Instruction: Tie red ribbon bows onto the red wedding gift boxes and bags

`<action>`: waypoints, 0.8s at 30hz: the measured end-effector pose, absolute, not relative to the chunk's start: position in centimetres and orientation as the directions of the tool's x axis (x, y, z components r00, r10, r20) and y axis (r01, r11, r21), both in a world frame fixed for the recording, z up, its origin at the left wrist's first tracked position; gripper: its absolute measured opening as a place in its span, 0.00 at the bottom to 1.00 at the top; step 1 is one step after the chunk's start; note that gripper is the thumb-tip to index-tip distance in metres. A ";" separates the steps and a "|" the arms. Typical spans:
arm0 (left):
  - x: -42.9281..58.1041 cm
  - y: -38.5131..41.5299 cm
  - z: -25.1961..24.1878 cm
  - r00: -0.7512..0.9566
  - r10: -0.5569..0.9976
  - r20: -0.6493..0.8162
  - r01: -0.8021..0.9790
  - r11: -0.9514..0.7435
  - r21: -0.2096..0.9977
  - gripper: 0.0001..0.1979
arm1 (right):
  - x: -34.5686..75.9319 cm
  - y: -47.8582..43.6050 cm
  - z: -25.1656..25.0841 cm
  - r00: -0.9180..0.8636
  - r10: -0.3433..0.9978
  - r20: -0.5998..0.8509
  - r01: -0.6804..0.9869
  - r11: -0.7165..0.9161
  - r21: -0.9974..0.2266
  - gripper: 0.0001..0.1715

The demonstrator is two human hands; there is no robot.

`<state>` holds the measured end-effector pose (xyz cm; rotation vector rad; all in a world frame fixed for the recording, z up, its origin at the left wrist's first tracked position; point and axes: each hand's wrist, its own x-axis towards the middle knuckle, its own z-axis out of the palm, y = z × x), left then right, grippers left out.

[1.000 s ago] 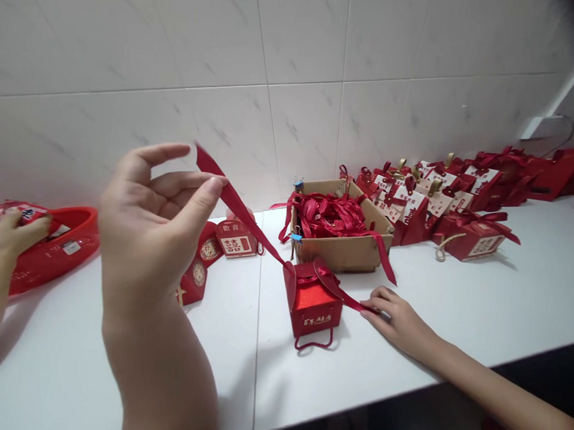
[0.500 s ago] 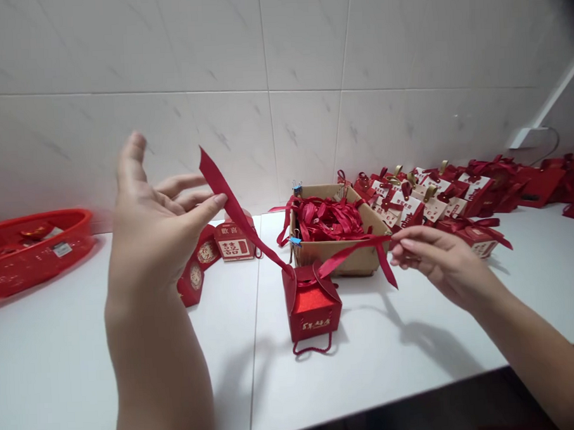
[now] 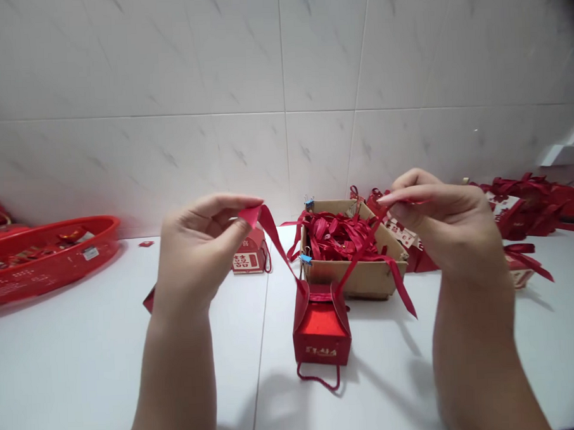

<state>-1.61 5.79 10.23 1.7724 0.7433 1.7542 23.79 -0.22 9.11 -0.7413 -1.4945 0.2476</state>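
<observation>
A small red gift box point(image 3: 322, 340) with gold lettering stands on the white table, its cord handle lying in front. A red ribbon point(image 3: 277, 241) comes out of its top in two tails. My left hand point(image 3: 202, 244) pinches one tail between thumb and fingers, up and to the left of the box. The other tail is pinched by my right hand point(image 3: 449, 224), raised at the upper right. Both tails slant outward from the box in a V shape.
Behind the box is a cardboard box point(image 3: 366, 281) of loose red ribbons, with blue binder clips on its edge. A red plastic basket point(image 3: 56, 276) stands at the left. Another gift box point(image 3: 248, 258) sits near the wall, and several finished-looking red boxes point(image 3: 524, 198) crowd the right.
My left hand has come lower and to the right with its ribbon tail. My right hand has risen with the other tail. The view has shifted slightly.
</observation>
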 end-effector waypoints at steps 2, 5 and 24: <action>-0.8 5.7 10.2 0.085 0.734 0.673 -0.071 -0.670 0.739 0.02 | 22.5 0.9 8.8 0.139 0.547 0.825 0.110 0.820 -0.562 0.08; 0.6 5.7 10.4 0.189 0.757 0.626 -0.225 -0.587 0.778 0.03 | 21.2 2.1 8.3 0.097 0.670 0.736 -0.108 0.742 -0.662 0.06; 3.6 3.8 10.3 0.373 0.709 0.599 -0.350 -0.491 0.798 0.03 | 20.0 1.5 8.0 0.351 0.680 0.644 -0.174 0.723 -0.669 0.03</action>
